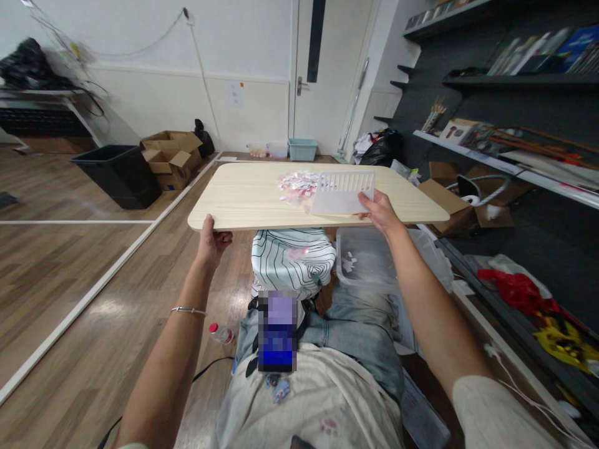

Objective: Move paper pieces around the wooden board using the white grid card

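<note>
A pale wooden board (253, 196) is held up in front of me. My left hand (211, 237) grips its near left corner, thumb on top and fingers curled under the edge. My right hand (378, 209) holds a white plastic scraper with slots (342, 192) flat on the board near its right side. A heap of small pink and white paper scraps (297, 184) lies on the board just left of the scraper.
Below the board are a striped cushion (290, 259) and a clear plastic bin (369, 259) with a few scraps inside. A water bottle (221, 333) lies on the wooden floor. Shelves (515, 162) run along the right; a black bin (119, 174) and cardboard boxes (173, 159) stand at the left.
</note>
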Motion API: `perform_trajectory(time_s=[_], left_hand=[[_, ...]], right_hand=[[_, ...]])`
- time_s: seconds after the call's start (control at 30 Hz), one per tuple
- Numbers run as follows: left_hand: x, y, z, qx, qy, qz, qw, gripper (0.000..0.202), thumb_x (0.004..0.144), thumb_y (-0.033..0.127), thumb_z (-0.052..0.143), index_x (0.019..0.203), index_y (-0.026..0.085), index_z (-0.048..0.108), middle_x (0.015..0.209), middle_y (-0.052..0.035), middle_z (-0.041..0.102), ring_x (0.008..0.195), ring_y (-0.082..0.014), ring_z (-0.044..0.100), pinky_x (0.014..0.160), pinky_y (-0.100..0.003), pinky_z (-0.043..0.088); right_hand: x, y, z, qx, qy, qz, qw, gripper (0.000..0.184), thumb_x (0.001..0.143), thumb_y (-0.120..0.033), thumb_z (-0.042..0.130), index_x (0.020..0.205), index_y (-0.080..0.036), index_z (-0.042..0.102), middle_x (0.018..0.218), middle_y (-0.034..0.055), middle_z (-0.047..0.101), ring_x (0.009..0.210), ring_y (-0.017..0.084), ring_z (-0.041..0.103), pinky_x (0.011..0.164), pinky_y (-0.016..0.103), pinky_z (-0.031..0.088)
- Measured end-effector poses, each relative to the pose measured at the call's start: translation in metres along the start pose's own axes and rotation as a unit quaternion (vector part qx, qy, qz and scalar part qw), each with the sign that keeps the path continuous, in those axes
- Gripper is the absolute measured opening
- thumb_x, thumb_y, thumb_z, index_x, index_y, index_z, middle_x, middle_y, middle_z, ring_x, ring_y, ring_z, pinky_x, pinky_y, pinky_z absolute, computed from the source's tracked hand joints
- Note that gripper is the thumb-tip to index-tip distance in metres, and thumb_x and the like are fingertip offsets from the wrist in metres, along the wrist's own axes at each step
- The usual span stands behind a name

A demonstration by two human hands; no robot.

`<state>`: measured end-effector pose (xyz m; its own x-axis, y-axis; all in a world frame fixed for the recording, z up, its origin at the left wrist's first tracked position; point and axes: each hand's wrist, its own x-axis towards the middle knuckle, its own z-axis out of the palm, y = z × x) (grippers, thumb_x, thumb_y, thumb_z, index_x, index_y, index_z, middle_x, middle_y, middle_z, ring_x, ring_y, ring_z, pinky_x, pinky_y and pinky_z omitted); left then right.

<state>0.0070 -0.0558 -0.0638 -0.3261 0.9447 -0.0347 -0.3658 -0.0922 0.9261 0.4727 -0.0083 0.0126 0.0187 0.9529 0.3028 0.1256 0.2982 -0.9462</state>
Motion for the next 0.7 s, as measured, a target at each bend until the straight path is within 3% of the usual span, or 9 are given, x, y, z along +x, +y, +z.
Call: perform_trajectory(time_s=[0.57,0.7], left_hand=[[-0.0019,0.0011,0.005,-0.001,0.013,0.004,1.0,0.063,0.078,0.085,0.08,0.089,0.028,0.055,0.054,0.0086,0.046,0.042,-0.0131,0.045,0.045,-0.026,0.037],[-0.0068,0.0008,0.0019,-0.015,-0.001,0.001,1.0,0.064,0.079,0.084,0.081,0.079,0.029,0.049,0.052,0.0082,0.04,0.044,-0.0127,0.041,0.045,-0.025,0.036]], right_hand=[[-0.0021,-0.0051,0.0028,-0.003,-0.001,0.0,1.0,0.072,0.063,-0.077,0.098,0.105,-0.026,0.069,0.095,0.0013,0.073,0.074,0.016,0.065,0.042,0.02,0.051],[-0.0019,-0.0049,0.0028,-0.008,0.001,0.0,1.0,0.073,0.062,-0.078,0.097,0.105,-0.026,0.069,0.096,0.0015,0.074,0.074,0.017,0.066,0.042,0.021,0.052]])
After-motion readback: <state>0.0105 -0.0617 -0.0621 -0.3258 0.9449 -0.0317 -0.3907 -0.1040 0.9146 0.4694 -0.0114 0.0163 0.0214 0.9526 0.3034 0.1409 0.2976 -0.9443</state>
